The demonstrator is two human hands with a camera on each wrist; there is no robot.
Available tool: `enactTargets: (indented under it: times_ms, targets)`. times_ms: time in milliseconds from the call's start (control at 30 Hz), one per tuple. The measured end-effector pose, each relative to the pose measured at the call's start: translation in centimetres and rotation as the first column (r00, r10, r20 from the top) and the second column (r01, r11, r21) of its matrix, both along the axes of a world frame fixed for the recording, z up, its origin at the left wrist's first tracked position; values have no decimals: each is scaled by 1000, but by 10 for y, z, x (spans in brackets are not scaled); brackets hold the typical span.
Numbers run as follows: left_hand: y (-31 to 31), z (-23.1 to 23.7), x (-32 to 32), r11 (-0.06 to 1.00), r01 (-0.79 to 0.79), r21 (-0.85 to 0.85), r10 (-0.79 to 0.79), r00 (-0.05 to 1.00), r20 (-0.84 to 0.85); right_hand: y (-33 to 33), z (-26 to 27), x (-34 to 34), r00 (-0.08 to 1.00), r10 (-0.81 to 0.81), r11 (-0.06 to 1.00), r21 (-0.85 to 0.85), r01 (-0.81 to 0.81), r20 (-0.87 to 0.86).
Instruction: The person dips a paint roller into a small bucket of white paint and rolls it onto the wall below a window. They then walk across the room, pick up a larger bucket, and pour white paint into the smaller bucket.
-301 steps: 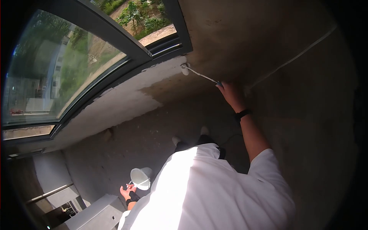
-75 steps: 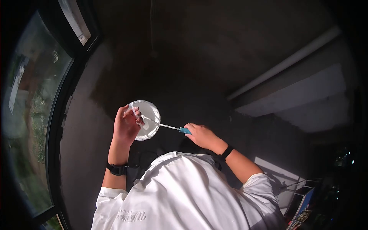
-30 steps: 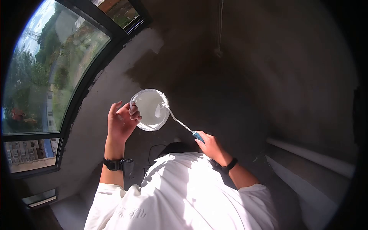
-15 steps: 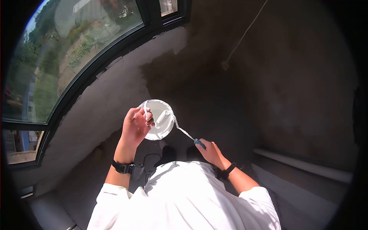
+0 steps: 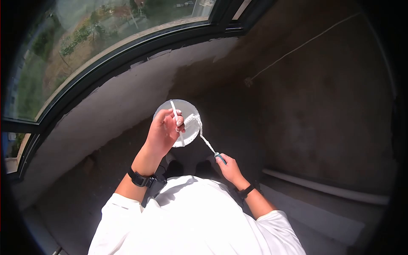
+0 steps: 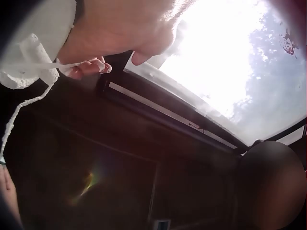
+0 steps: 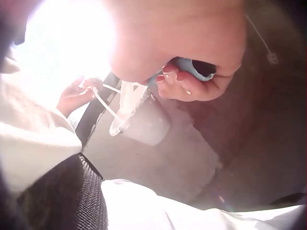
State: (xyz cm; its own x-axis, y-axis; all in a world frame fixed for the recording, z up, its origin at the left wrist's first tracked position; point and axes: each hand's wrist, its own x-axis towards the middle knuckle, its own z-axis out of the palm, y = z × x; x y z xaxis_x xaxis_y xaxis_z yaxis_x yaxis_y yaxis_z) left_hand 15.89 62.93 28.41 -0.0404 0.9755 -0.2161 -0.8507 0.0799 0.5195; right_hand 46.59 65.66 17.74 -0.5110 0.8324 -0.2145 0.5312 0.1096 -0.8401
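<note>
My left hand (image 5: 165, 132) holds the white bucket by its thin bail handle (image 5: 175, 111), fingers hooked round it and specked with white. The bucket (image 7: 152, 123) hangs below, its rim coated in white paint. In my right hand (image 5: 231, 171) is a paint roller, gripped by its blue handle (image 5: 219, 158). The roller's wire frame (image 5: 206, 140), crusted with paint, bends over the bucket rim. Its white sleeve (image 5: 191, 120) lies inside the bucket, partly behind my left fingers in the head view. The left wrist view also shows the paint-covered roller frame (image 6: 20, 108).
A dark-framed window (image 5: 127, 46) curves across the upper left. Below it, the wall (image 5: 123, 91) is pale up to a ragged edge, then darker bare wall. A pale pipe (image 5: 323, 188) runs low along the right. A thin cord (image 5: 301, 49) crosses the right wall.
Ten seconds ago the roller touched the wall under the window; now it is in the bucket. Over the last second the head view has turned, and the bucket sits further right in it.
</note>
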Motion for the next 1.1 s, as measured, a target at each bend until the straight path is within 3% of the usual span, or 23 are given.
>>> enactTargets:
  times_ms: [233, 367, 600, 700, 833, 967, 1033, 1067, 1100]
  targets:
    - [-11, 29, -19, 1000, 0, -3, 0, 1000, 27, -14, 40, -17, 985, 38, 998, -53, -30, 166]
    - [-15, 37, -12, 999, 10, 34, -9, 1000, -12, -25, 52, -16, 998, 18, 998, -58, -14, 68]
    - [-30, 63, -11, 997, 31, 77, -33, 999, 25, -32, 95, -16, 975, 52, 998, 12, -55, 215]
    - [-25, 68, -18, 997, 15, 70, -17, 999, 34, -24, 91, -11, 995, 22, 999, 45, -26, 101]
    - [-16, 61, -14, 998, 22, 52, -24, 999, 31, -3, 85, -1, 982, 53, 996, 64, -66, 182]
    - [-3, 53, -9, 1000, 7, -14, -6, 999, 36, 11, 76, 14, 995, 96, 994, -47, -94, 28]
    - [12, 44, -9, 998, -12, -67, 14, 999, 30, 28, 75, 19, 993, 104, 988, -116, -97, 55]
    - [20, 38, -11, 994, -31, -109, 34, 999, 26, 42, 58, 28, 988, 145, 984, -95, -150, -55]
    - [32, 31, -11, 986, -56, -155, 60, 998, 23, 60, 50, 33, 990, 133, 976, -169, -139, -46]
